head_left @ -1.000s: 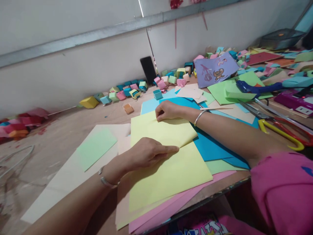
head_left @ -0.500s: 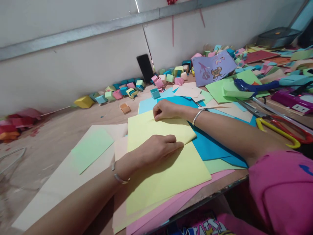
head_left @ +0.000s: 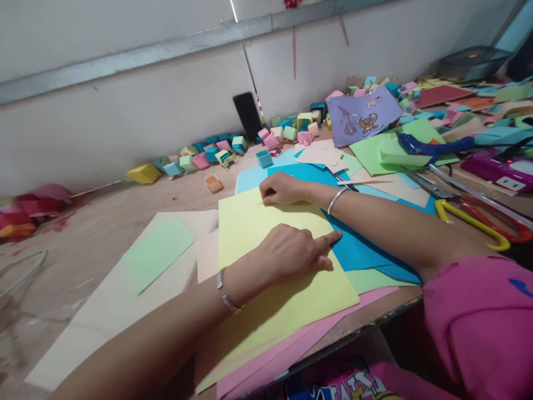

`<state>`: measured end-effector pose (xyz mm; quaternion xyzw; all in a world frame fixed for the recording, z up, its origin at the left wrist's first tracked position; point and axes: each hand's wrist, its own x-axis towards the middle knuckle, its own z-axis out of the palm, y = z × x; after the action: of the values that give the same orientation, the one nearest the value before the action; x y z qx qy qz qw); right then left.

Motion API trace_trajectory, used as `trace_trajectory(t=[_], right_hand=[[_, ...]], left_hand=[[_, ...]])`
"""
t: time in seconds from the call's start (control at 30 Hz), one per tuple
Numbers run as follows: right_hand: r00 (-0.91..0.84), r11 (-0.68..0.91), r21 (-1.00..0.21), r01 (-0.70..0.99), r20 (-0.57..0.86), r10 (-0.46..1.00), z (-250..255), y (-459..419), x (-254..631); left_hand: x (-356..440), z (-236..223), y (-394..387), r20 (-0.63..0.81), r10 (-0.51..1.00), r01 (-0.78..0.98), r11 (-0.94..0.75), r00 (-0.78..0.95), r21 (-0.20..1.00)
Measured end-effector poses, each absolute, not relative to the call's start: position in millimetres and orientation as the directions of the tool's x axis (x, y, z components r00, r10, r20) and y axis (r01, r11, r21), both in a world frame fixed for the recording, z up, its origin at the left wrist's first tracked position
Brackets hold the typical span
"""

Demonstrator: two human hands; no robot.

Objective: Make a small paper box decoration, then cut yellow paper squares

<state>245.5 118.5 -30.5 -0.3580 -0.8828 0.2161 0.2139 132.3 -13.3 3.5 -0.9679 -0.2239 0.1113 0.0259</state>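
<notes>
A large yellow paper sheet point(head_left: 287, 300) lies on a stack of coloured papers in front of me. My left hand point(head_left: 291, 253) lies across it, index finger stretched to its right edge over the blue paper point(head_left: 362, 250) and thumb apart. Farther up, my right hand point(head_left: 281, 189) is closed, its curled fingertips pressed on the yellow sheet near its top edge; whatever is pinched beneath them is hidden. Pink paper point(head_left: 266, 361) sticks out under the near side. Left of the stack, a small green sheet point(head_left: 160, 253) rests on a cream sheet point(head_left: 95, 322).
Small folded paper boxes point(head_left: 200, 158) line the wall, with a black phone point(head_left: 247, 116) leaning there. Scissors point(head_left: 470, 214), a blue-handled tool point(head_left: 437, 145), a purple power strip point(head_left: 497, 169) and a purple printed card point(head_left: 362, 118) are on the right. The table's front edge point(head_left: 353, 339) is near me.
My left hand has slid rightward across the yellow sheet, its fingertip now at the right edge. The sheet's raised fold line no longer shows. My right hand has stayed in place.
</notes>
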Motion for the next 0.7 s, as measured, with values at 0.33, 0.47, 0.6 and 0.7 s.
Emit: trace_trajectory(t=[0.33, 0.47, 0.6, 0.7], right_hand=[[-0.653, 0.737, -0.417, 0.533, 0.352, 0.671, -47, 119, 245], [-0.649, 0.734, -0.433, 0.523, 0.356, 0.673, -45, 117, 246], [-0.646, 0.722, -0.443, 0.532, 0.338, 0.684, -43, 116, 246], [-0.643, 0.707, -0.453, 0.543, 0.317, 0.697, -43, 116, 247]], left_hand=[[99, -5, -28, -0.12, 0.417, 0.41, -0.908, 0.901, -0.084], [79, 1, -32, -0.148, 0.425, 0.415, -0.905, 0.893, -0.095], [45, 9, -43, -0.158, 0.491, 0.48, -0.871, 0.857, -0.105], [20, 14, -54, -0.17, 0.569, 0.558, -0.822, 0.805, -0.11]])
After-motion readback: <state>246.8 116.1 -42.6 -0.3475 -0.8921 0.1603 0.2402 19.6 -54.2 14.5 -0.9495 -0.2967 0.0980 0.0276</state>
